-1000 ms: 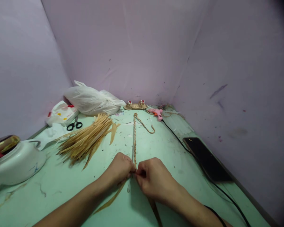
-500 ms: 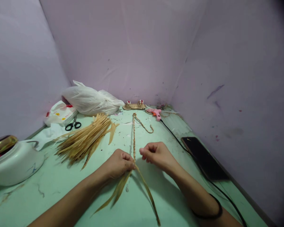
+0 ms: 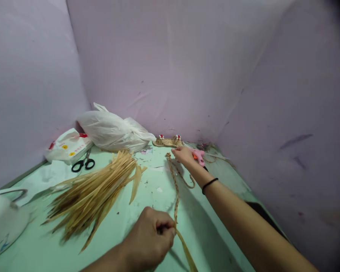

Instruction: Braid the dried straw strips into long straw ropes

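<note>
My left hand [image 3: 151, 238] is closed in a pinch on the near end of a thin braid [image 3: 175, 192] of tan dried leaf strips. One loose strip [image 3: 185, 247] trails from the pinch toward the front edge of the view. The braid runs away from me to a small knotted end, beside which lies its hooked cord-like part [image 3: 189, 183]. Just right of that knotted end is my right hand [image 3: 184, 155], fingers extended and loosely bent; whether they touch the braid is unclear. A pink glue gun [image 3: 198, 155] lies partly behind the right hand.
A bundle of dried strips [image 3: 102, 192] lies left of the braid. Beyond it are scissors [image 3: 83, 165], a box [image 3: 69, 145] and a white plastic bag [image 3: 116, 132]. A woven piece with red-and-white beads [image 3: 167, 142] is at the back. A white pot [image 3: 5, 226] stands at left.
My right hand has reached forward from beside the left hand to the braid's far end. My left hand still pinches the braid. The camera view has shifted.
</note>
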{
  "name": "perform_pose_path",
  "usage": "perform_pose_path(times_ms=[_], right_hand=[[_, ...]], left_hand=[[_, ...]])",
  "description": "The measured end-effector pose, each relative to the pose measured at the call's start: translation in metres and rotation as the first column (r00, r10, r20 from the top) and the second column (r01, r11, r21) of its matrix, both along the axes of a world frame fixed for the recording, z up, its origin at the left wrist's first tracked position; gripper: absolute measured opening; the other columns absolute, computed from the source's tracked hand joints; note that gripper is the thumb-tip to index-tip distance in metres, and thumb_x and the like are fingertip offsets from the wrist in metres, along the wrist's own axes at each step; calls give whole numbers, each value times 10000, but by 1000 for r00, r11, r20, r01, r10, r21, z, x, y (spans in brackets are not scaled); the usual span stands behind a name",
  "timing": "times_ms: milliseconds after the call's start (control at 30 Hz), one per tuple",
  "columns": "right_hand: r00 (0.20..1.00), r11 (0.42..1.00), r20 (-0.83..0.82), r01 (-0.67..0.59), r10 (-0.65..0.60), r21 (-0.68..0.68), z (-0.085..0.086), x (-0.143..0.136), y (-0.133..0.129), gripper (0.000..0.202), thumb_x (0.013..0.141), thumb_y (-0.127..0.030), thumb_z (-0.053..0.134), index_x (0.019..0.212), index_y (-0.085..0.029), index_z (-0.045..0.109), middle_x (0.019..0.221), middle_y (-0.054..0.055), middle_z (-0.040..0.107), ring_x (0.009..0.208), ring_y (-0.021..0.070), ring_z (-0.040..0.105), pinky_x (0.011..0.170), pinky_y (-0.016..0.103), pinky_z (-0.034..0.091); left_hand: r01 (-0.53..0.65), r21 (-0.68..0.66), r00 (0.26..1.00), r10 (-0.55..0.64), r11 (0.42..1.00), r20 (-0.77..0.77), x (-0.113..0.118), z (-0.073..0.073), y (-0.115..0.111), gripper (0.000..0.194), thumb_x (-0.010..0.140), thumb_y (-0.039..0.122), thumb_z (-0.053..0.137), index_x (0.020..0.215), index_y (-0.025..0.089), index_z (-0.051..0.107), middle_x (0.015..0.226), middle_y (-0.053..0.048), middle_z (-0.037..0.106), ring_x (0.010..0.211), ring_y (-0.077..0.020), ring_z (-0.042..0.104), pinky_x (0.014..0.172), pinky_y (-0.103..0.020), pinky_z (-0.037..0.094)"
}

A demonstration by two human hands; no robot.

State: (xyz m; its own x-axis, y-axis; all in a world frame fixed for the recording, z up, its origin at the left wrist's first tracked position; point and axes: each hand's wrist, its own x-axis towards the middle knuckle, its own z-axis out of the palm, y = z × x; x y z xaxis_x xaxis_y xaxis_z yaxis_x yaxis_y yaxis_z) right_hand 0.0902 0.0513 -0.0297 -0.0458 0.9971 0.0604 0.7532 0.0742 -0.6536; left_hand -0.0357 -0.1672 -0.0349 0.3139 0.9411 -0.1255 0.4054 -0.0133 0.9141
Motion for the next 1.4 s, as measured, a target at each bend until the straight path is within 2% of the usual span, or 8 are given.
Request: perform_pose_path(times_ms=[267, 500, 700, 933, 1100, 1167, 1267, 1400], right_hand=[[920, 991, 384, 112, -78, -67, -9, -35, 22, 265, 603, -277, 512, 741, -104, 657, 774, 155, 654, 757, 244, 607, 572, 255, 389], [980, 996, 180, 85, -87, 22, -25, -23, 17, 213, 593, -274, 486, 638, -124, 629, 584, 89, 631, 592, 187, 582, 495, 231, 346], [976, 988, -159, 145, -151, -52, -30, -25, 27, 220, 556, -197, 499, 739, -136, 605, 471, 1, 551, 414, 126, 506, 437, 218, 350], [771, 952, -627, -98, -111, -289, -4, -25, 18, 120, 620, -174, 514, 720, -138, 570, 548, 11, 550, 463, 107, 503, 503, 241, 439], [343, 887, -939, -426, -24, -179, 9, -19, -17, 307, 601, -152, 622, 903, -177, 575, 762, 13, 604, 652, 97, 564, 714, 272, 461], [285, 905, -958, -407, 0, -121, 9, -18, -38, 331, 553, -140, 671, 869, -174, 579, 761, 8, 607, 673, 97, 566, 755, 279, 443], [295, 938, -953, -344, 62, -45, 11, -17, -68, 311, 524, -171, 699, 802, -171, 559, 764, 15, 619, 699, 115, 574, 759, 295, 428], [558, 962, -797, -254, 231, 101, 17, -9, -104, 226, 570, -224, 656, 734, -170, 510, 751, 41, 628, 684, 142, 560, 640, 274, 416]], left_hand=[[53, -54, 998, -55, 997, -38, -8, -25, 14, 143, 596, 122, 424, 517, 117, 543, 439, 48, 322, 416, -41, 273, 402, -181, 194], [137, -16, 988, -135, 990, 78, -11, -29, 18, 179, 615, 120, 436, 520, 120, 587, 460, 46, 343, 436, -39, 283, 419, -173, 203], [-30, -177, 984, 60, 984, 169, -8, -36, 20, 139, 614, 166, 459, 533, 120, 562, 444, 59, 307, 422, -39, 221, 406, -186, 168], [-131, -209, 952, 182, 969, 244, -5, -29, 18, 116, 594, 215, 453, 499, 150, 435, 455, 48, 319, 440, -50, 265, 420, -190, 183], [-364, -199, 810, 415, 910, 415, -12, -19, 19, 229, 623, 323, 485, 480, 159, 414, 420, 57, 273, 420, -55, 248, 407, -193, 185], [-421, -217, 766, 474, 880, 435, -14, -18, 17, 250, 627, 346, 505, 484, 161, 416, 396, 67, 268, 377, -45, 219, 380, -194, 160], [-495, -175, 725, 516, 851, 457, -17, -18, 12, 264, 624, 350, 535, 482, 157, 424, 384, 72, 283, 339, -33, 208, 356, -188, 147], [-571, -126, 681, 554, 811, 478, -21, -18, -3, 253, 607, 346, 570, 497, 149, 456, 374, 77, 310, 313, -25, 218, 334, -177, 139]])
